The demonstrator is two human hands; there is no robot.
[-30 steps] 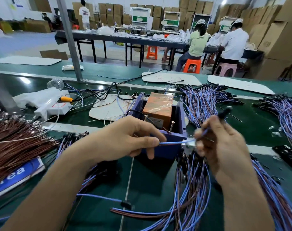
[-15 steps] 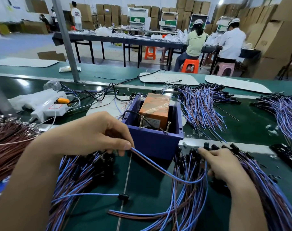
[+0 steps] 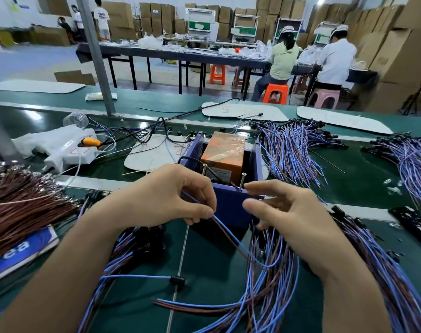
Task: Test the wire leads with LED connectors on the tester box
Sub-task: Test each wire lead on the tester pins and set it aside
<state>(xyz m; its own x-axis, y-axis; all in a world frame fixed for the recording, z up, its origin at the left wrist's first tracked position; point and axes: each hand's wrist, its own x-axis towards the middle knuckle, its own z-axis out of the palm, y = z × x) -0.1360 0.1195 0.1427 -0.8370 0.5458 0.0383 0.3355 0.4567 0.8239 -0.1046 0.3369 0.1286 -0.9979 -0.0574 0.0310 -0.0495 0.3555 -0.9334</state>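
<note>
Wire lead point(image 3: 231, 236), blue/brown pair: pinched between thumb and forefinger of left hand point(image 3: 171, 198), just in front of the near wall of the purple tester box point(image 3: 231, 205). From the pinch it runs down and right into the loose bundle of leads point(image 3: 271, 289) lying under the right hand point(image 3: 293, 212). Right hand's fingers are loose and spread, holding nothing that I can see. Its index is stretched toward the right screw point(image 3: 243, 175) at the box's front edge, though contact is hard to call from this angle. Second screw point(image 3: 204, 166) sits to its left, with an orange block point(image 3: 223, 152) inside the box. More blue leads point(image 3: 288, 150) are piled behind-right, and brown wires point(image 3: 19, 205) lie far left on the green belt point(image 3: 209, 255).
</note>
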